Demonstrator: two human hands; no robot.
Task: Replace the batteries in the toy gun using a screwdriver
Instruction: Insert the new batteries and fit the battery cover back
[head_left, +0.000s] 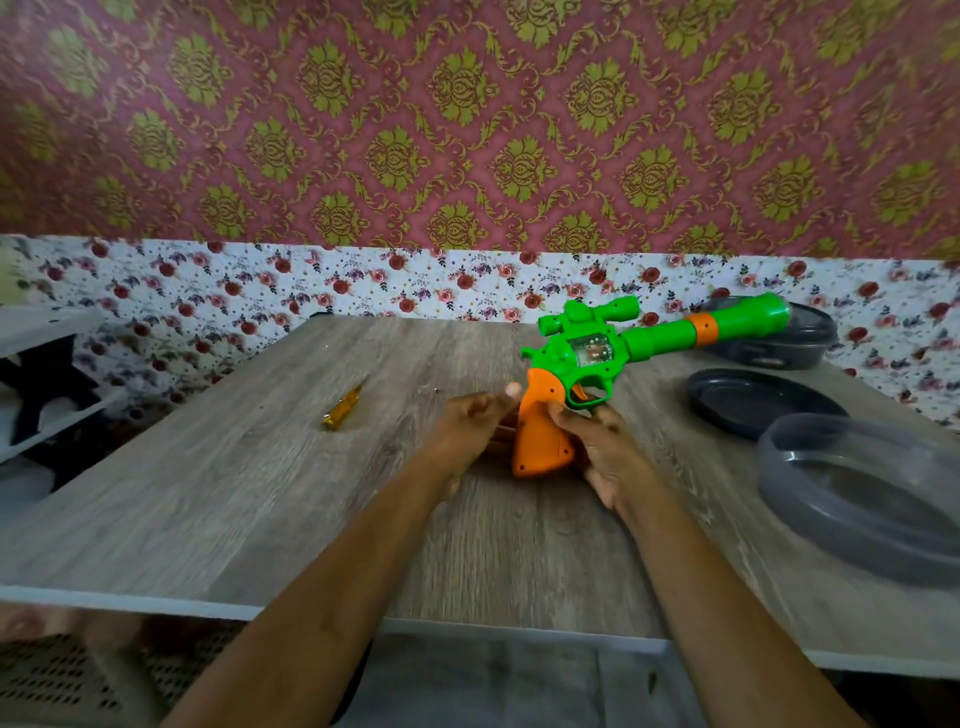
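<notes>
Both left grip (470, 428) and right grip (602, 449) clasp toy gun (623, 345) between them (screwdriver (343, 410) apart).

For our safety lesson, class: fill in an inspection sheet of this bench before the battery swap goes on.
Surface: wood-grain table.
Job's things: gun, barrel pointing right; screwdriver lying left, untouched.
Clutter: lid, grey tub, dark tub, all at right.
Grips: right grip holds the gun's orange handle; left grip at its other side, hold unclear.
Cables: nothing seen.
Surroundings: patterned wall; white shelf at left.
</notes>
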